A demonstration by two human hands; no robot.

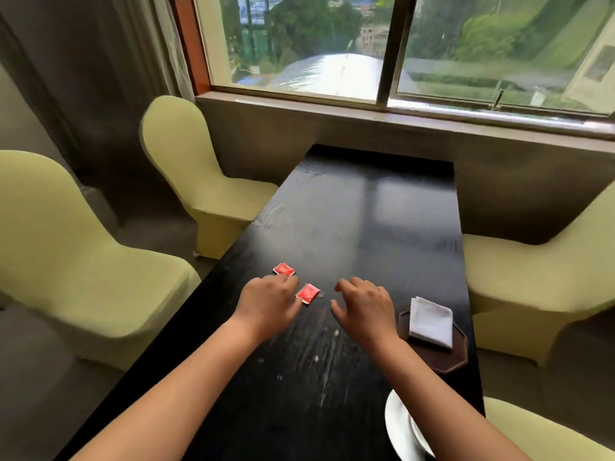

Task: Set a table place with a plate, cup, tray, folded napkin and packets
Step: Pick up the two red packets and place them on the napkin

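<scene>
Two red packets lie on the black table: one packet farther off, a second packet nearer. My left hand rests on the table between them, its fingertips touching both, gripping neither. My right hand hovers just right of the nearer packet, fingers spread, holding nothing. A folded white napkin lies on a dark octagonal tray to the right of my right hand. A white plate shows at the bottom edge, half hidden by my right forearm. No cup can be made out.
Pale green covered chairs stand on both sides: two chairs on the left, one at the right, another at the bottom right. The table's far end meets the wall under a window.
</scene>
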